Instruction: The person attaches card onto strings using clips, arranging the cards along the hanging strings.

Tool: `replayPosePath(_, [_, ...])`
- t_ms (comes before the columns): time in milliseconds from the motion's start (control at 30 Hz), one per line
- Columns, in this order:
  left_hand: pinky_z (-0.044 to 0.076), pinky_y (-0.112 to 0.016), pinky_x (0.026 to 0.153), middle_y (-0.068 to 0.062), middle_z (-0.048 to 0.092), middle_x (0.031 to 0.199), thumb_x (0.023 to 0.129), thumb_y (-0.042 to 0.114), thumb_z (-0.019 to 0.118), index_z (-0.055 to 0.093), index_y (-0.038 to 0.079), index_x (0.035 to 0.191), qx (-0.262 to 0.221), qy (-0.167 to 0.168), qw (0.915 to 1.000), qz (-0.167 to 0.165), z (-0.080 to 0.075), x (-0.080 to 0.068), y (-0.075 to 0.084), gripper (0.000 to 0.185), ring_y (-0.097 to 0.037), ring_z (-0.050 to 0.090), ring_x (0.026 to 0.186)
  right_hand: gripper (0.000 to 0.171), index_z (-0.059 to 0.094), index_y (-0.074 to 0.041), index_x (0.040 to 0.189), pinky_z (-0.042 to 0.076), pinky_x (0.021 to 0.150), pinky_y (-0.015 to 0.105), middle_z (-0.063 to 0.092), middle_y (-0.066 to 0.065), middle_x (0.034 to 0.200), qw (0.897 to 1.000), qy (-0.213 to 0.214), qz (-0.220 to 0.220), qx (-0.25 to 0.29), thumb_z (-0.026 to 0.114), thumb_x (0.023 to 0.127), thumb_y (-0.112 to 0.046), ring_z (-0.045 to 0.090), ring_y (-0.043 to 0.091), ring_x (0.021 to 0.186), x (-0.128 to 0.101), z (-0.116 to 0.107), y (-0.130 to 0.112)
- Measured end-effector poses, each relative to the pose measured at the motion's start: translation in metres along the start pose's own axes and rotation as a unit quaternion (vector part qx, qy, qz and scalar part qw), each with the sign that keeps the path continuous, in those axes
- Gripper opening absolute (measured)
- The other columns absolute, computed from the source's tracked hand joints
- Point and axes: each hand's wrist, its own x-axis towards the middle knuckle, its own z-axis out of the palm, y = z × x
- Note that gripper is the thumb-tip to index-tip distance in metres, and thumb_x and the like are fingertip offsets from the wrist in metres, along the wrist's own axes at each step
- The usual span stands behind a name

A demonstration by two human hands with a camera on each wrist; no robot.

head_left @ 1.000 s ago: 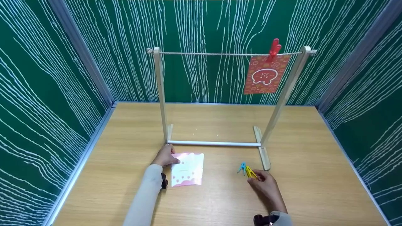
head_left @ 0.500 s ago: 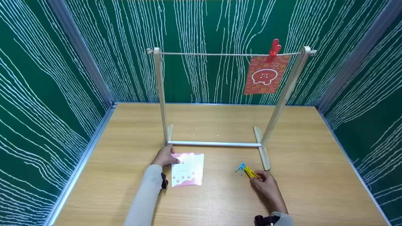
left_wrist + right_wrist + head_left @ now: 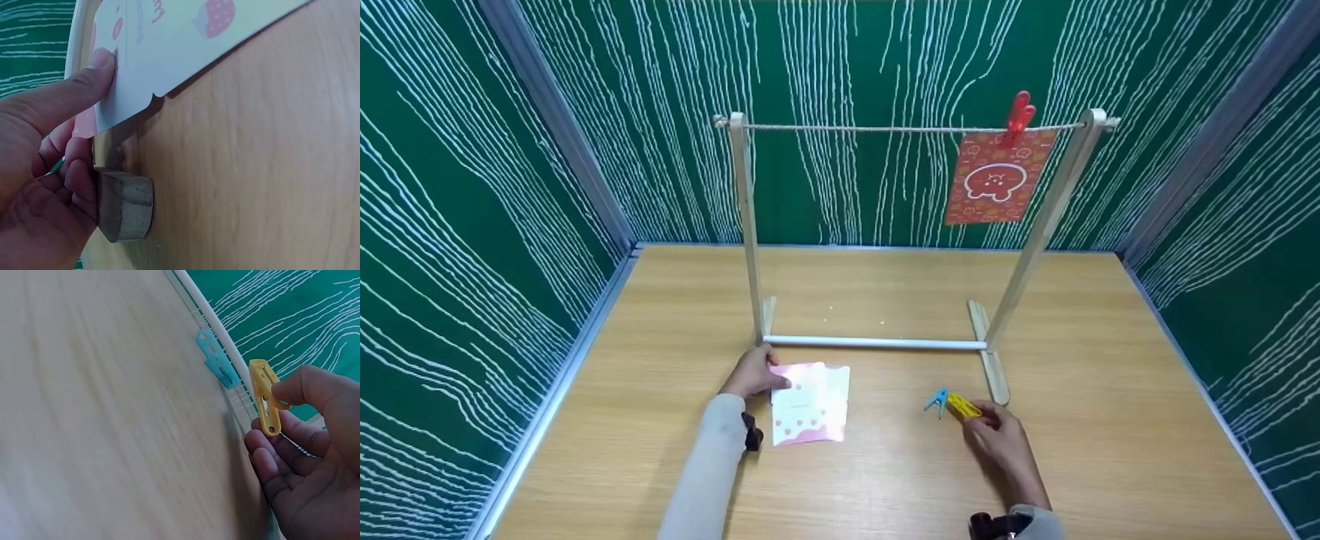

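My left hand (image 3: 752, 373) pinches the left edge of a white and pink card (image 3: 802, 411) between thumb and fingers. Strawberry prints show on the card (image 3: 169, 50) in the left wrist view, where its near edge stands a little off the table. My right hand (image 3: 1005, 444) holds a yellow clothespin (image 3: 964, 406) between thumb and fingers, with its other fingers loosely bent below. Just left of that lies a blue clothespin (image 3: 937, 402), also visible in the right wrist view as a light blue clothespin (image 3: 216, 360) on the wood.
A wooden stand (image 3: 743, 225) with a string (image 3: 847, 129) across its top is behind the hands. From the string's right end hangs a red card (image 3: 997, 202) under a red clothespin (image 3: 1020, 116). A white bar (image 3: 877, 343) joins the stand's feet. Green walls (image 3: 870, 45) enclose the table (image 3: 885, 487).
The yellow clothespin has turned in my right fingers and shifted slightly right, away from the blue one. My left hand and the card stay nearly still.
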Motion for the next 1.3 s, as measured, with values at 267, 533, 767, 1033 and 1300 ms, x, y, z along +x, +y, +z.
replayPosePath(267, [0.038,-0.025,0.049,-0.002,0.051,0.077,0.076,0.003,0.077,0.056,0.004,0.093,-0.042,-0.004,0.9991,-0.012,-0.006,0.001,-0.006,0.028,-0.013,0.048,0.06,0.047,0.048,0.0,0.135,0.045,0.088,0.025,0.05,0.023,0.133,0.999,-0.002,0.019,0.034,0.06,0.093,-0.015,0.05,0.029,0.116,-0.003,-0.002,-0.003])
replayPosePath(533, [0.039,-0.024,0.046,-0.003,0.057,0.081,0.082,0.004,0.072,0.066,0.001,0.105,-0.073,-0.022,0.9969,-0.017,-0.014,-0.001,-0.009,0.024,-0.014,0.05,0.06,0.049,0.047,0.0,0.137,0.048,0.081,0.015,0.05,0.016,0.131,0.993,0.0,0.022,0.119,0.06,0.092,-0.012,0.058,0.005,0.096,-0.005,-0.005,-0.009])
replayPosePath(767, [0.037,-0.023,0.049,-0.005,0.059,0.089,0.085,0.007,0.07,0.066,0.003,0.104,-0.089,-0.034,0.9954,-0.013,-0.015,0.0,-0.005,0.02,-0.013,0.049,0.061,0.062,0.04,-0.009,0.145,0.049,0.084,0.018,0.044,0.011,0.138,0.978,-0.01,0.064,0.198,0.065,0.09,-0.019,0.056,0.007,0.102,-0.005,-0.011,-0.019])
replayPosePath(1033, [0.046,-0.025,0.07,-0.007,0.063,0.095,0.088,0.007,0.066,0.066,0.004,0.104,-0.079,-0.011,0.9968,0.002,-0.014,0.0,0.003,0.017,-0.017,0.057,0.082,0.064,0.039,-0.013,0.146,0.048,0.089,0.019,0.037,0.01,0.143,0.975,-0.001,0.073,0.208,0.067,0.089,-0.022,0.041,0.02,0.126,-0.002,-0.012,-0.023])
replayPosePath(1300, [0.053,-0.037,0.089,-0.011,0.066,0.106,0.091,0.01,0.064,0.064,0.003,0.11,-0.156,-0.031,0.9872,-0.002,-0.015,-0.002,0.025,0.02,-0.02,0.066,0.093,0.062,0.046,-0.015,0.141,0.044,0.094,0.027,0.047,0.002,0.131,0.974,0.006,0.081,0.214,0.072,0.085,-0.023,0.042,0.017,0.121,-0.001,-0.014,-0.036])
